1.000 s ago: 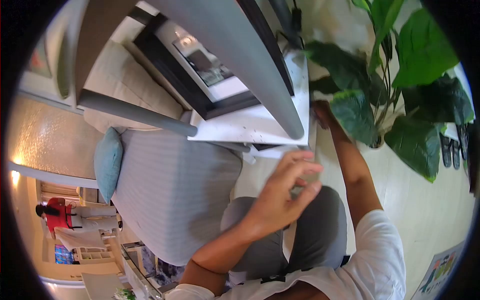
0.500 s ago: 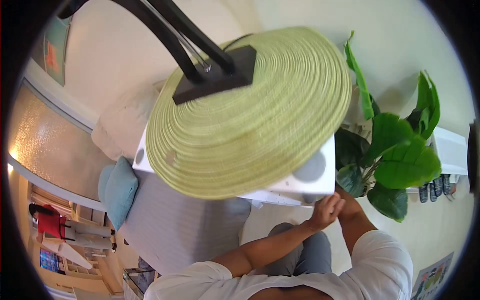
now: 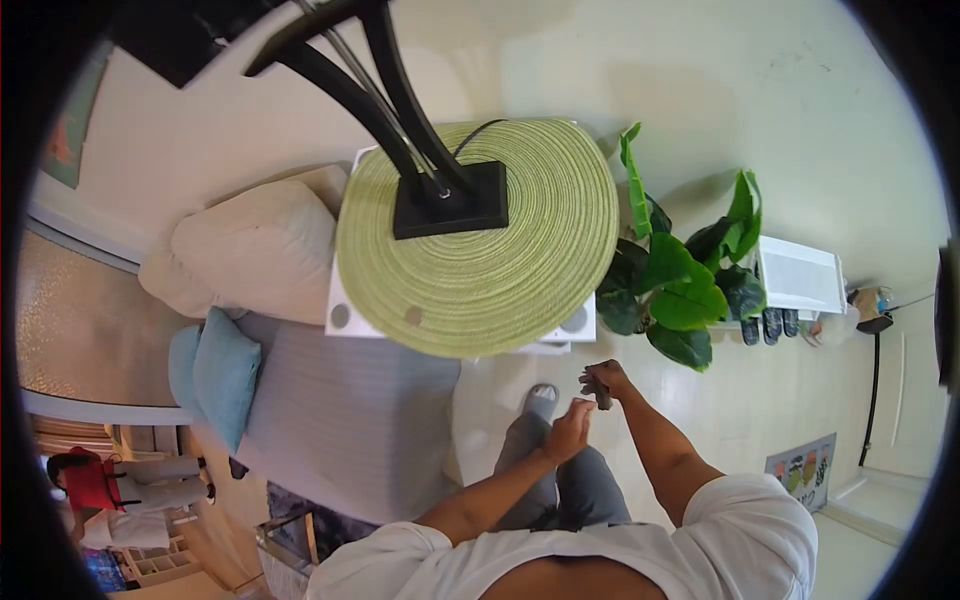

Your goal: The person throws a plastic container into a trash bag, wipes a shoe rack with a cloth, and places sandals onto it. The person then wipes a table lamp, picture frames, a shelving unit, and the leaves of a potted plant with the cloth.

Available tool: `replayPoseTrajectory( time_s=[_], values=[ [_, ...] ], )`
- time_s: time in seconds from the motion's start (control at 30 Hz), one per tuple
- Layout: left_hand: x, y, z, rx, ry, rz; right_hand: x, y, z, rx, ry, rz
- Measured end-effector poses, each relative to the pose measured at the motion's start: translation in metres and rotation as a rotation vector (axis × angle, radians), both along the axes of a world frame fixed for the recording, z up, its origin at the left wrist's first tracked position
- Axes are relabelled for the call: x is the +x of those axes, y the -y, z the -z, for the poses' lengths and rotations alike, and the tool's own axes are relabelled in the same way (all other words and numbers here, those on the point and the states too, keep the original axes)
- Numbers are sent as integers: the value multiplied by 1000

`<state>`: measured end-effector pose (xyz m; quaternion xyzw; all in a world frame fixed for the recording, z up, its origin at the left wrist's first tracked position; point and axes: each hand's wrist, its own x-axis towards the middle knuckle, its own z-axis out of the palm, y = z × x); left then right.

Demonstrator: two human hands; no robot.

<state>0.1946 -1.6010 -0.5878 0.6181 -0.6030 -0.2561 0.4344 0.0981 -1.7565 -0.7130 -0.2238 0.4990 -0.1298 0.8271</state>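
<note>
My right hand (image 3: 612,378) is closed around a small, crumpled dark grey cloth (image 3: 599,392), held over the floor in front of the side table. My left hand (image 3: 571,428) is beside it, a little lower and to the left. Its fingers are curled together, and whatever they may hold is hidden. Beyond both hands stands the white side table (image 3: 340,318), topped by a round green woven placemat (image 3: 470,290). A black lamp base (image 3: 450,203) rests on the placemat.
A grey-covered bed (image 3: 345,420) with blue pillows (image 3: 228,375) and a beige cushion (image 3: 260,245) lies left. To the right are a leafy plant (image 3: 685,290), a white shelf (image 3: 803,275) with dark slippers and a doormat (image 3: 803,470). A person in red (image 3: 95,482) is far left.
My hands have drawn back from the table's right front corner toward my body. The grey cloth now shows in my right hand. My view has pulled back from the table.
</note>
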Motion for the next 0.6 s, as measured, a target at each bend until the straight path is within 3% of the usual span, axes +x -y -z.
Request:
replayPoseTrajectory(
  time_s=[0.03, 0.1, 0.23, 0.27, 0.3, 0.37, 0.43, 0.5, 0.53, 0.57, 0.6],
  values=[
    [5, -17, -23, 13, -3, -2, -13, -18, -14, -10, 77, -10],
    [19, -45, -64, 75, 138, -86, -31, -32, -78, 18, -13, -97],
    [55, -72, -168, 19, 91, -317, -80, -48, -152, 124, 270, 194],
    [66, -74, -188, -99, 87, -387, -79, -53, -219, 33, 178, 238],
    [81, -75, -206, -215, 87, -454, -82, -51, -253, -77, 305, 235],
    [114, -64, -248, -345, 181, -610, -62, -46, -357, -329, 303, 223],
    [156, -46, -270, -434, 207, -714, -34, -30, -403, -490, 337, 288],
    [203, -22, -285, -399, 147, -743, 1, -8, -422, -720, 157, 293],
    [231, -8, -280, -332, 285, -791, 19, 7, -420, -834, 73, 268],
    [257, 7, -267, -262, 419, -842, 36, 26, -417, -839, 64, 264],
    [278, 18, -252, -249, 412, -839, 50, 37, -406, -737, -166, 207]
  ],
)
